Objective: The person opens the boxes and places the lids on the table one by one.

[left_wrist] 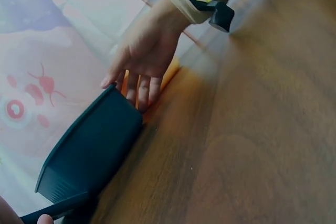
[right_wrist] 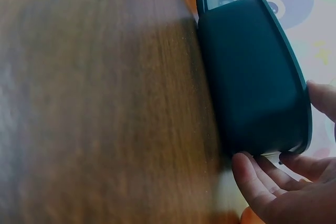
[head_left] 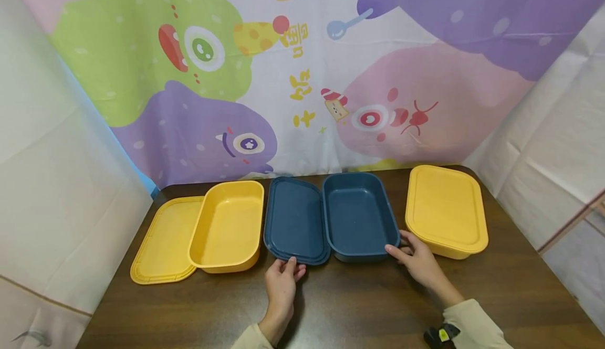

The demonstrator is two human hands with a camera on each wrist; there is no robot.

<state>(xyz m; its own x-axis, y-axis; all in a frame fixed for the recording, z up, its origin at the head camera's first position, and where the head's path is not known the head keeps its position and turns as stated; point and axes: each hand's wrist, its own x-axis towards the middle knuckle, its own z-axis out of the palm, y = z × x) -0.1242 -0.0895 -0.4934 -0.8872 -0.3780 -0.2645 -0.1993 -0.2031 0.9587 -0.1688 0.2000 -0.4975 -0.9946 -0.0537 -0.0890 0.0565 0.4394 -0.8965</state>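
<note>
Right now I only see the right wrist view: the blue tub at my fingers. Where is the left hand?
Observer: The left hand has its fingertips on the near edge of the blue lid, just left of the blue tub.
Operator: Anything to the right of the right hand?
Observer: A closed yellow tub stands just right of the right hand.
Operator: And further left?
Observer: An open yellow tub, with a yellow lid on its left.

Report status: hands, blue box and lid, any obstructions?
Left hand pinches blue lid near edge. Right hand fingers touch blue box corner. Closed yellow box close beside right hand.
</note>
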